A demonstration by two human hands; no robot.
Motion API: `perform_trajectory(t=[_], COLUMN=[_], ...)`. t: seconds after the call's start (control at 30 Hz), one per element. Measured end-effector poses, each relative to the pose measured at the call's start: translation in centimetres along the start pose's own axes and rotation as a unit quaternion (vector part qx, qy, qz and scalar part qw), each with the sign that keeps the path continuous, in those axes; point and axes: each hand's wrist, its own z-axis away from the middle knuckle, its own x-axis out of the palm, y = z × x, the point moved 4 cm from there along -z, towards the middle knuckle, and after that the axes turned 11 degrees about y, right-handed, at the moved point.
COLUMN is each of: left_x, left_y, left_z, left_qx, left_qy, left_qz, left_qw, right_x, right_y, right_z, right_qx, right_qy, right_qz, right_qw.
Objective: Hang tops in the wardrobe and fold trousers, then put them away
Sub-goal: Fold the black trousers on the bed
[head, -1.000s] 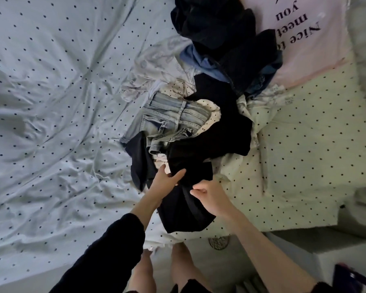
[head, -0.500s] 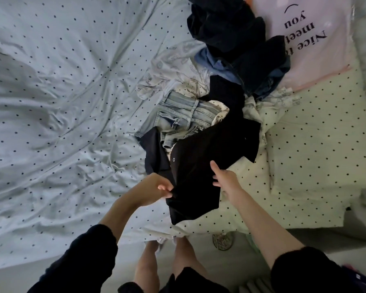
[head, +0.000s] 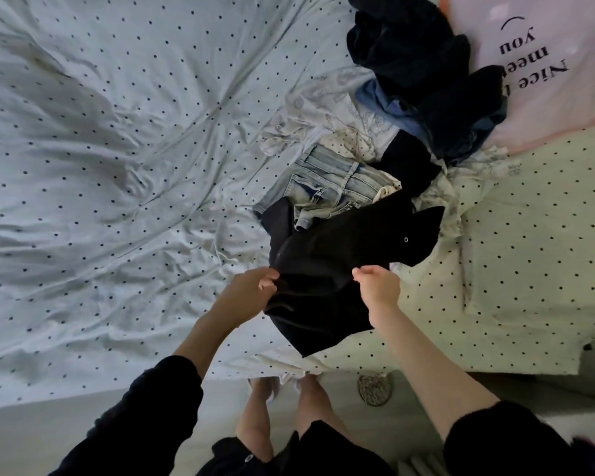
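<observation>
Two hands were in view. The left hand (head: 251, 290) was pinched on the left edge of a black fabric garment (head: 327, 276), fingers curled into the cloth. The right hand (head: 378, 286) gripped the same garment's right edge, fingers folded over the fabric, with the thumb pointing left. The garment was held between both hands near the bed's front edge; its lower part hung towards the person, and its upper part lay against the clothing pile. One small round metal stud (head: 406, 239) showed on it. Whether it was a top or trousers could not be told.

Just behind it lay one pair of light blue washed denim jeans (head: 330, 183), partly covered by the black garment. Beneath and beside the jeans lay pale printed cloth (head: 327, 108). Farther back, a heap of dark navy and black clothes (head: 413, 49) rested on one blue denim piece (head: 382, 101); the count within that heap could not be told.

One pink pillow with black lettering (head: 543, 70) lay at the upper right, partly under the heap. All of it rested on a bed with a white, black-dotted sheet (head: 117, 166). Two bare legs (head: 282, 413) showed below the bed's edge.
</observation>
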Motion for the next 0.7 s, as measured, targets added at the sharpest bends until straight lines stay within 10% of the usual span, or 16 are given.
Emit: perform_trajectory(t=[0.23,0.47,0.7], left_x=[2.3,7.9,11.6], left_y=[3.6,3.9,5.8], left_z=[-1.4,-0.7,-1.5], left_qx=[0.104,0.111,0.148], left_qy=[0.017,-0.134,-0.059], left_qz=[-0.013,-0.087,-0.158], left_qw=[0.994,0.981,0.975], right_x=[0.9,-2.7,-5.6], right_y=[2.1,6.1,9.7], right_z=[4.2,-3.1,-12.1], right_qx=[-0.300,-0.125,-0.078], right_qy=[-0.028,-0.057,-0.016], right_qz=[0.207,0.084,0.167], right_qw=[0.931,0.987,0.983])
